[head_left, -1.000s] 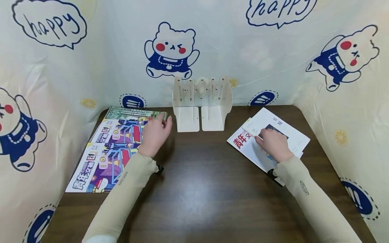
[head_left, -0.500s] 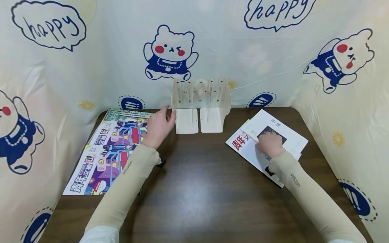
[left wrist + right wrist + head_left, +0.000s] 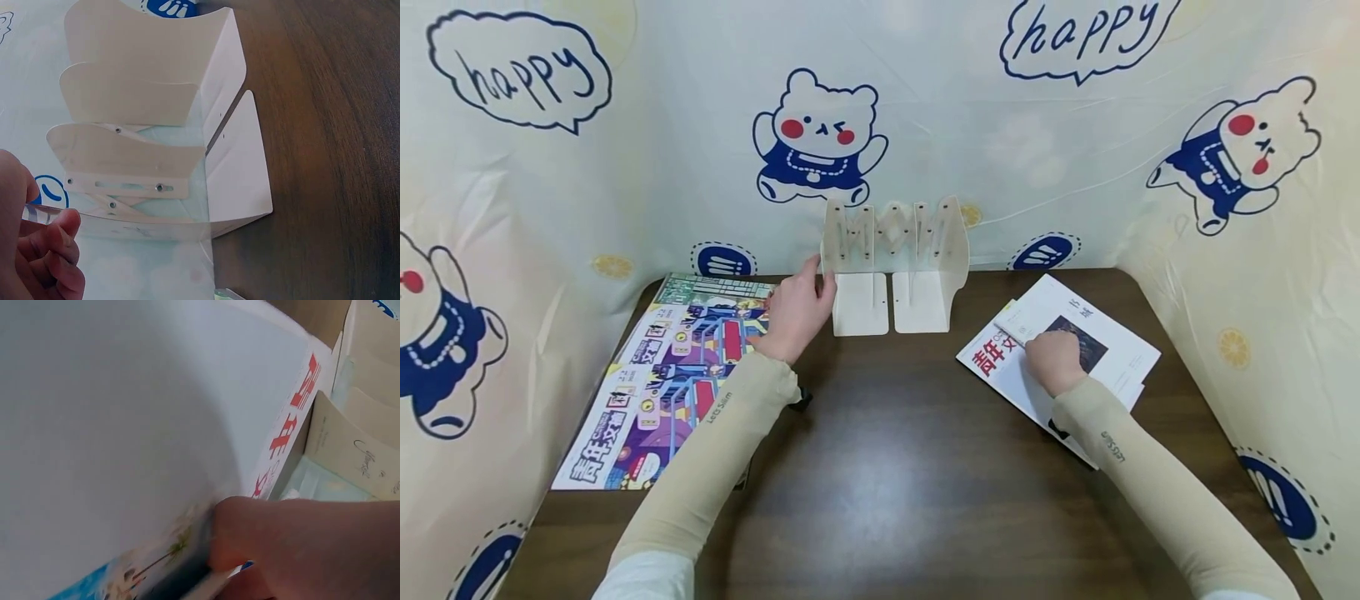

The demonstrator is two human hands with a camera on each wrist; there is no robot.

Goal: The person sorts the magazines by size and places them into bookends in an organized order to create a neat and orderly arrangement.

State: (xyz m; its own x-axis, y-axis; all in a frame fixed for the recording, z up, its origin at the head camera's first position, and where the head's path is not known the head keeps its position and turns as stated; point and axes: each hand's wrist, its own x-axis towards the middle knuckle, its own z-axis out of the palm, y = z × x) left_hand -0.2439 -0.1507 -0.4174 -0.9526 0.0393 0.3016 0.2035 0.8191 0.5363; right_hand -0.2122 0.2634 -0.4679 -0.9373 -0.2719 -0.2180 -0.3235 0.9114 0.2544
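Note:
A white expanding bookend (image 3: 921,304) stands at the table's back middle. My left hand (image 3: 797,312) is at its left end. In the left wrist view, the thumb and fingers (image 3: 65,222) pinch the edge of its outer panel. At right, a white-covered book (image 3: 1123,346) with a dark picture lies over a magazine (image 3: 988,354) with red characters. My right hand (image 3: 1054,360) has its fingers curled at the book's near-left edge and grips it. The hand hides part of that edge. In the right wrist view, the magazine's pale cover (image 3: 144,412) fills much of the frame.
Several colourful magazines (image 3: 625,417) lie overlapping along the table's left side, with a green one (image 3: 718,287) at the back. A patterned curtain (image 3: 962,125) stands behind and at both sides of the dark wooden table (image 3: 880,467).
My left hand has moved from above the magazines to the bookend's left panel and pinches it. The right hand has shifted slightly left over the book, its fingers curling in. The view has tilted slightly.

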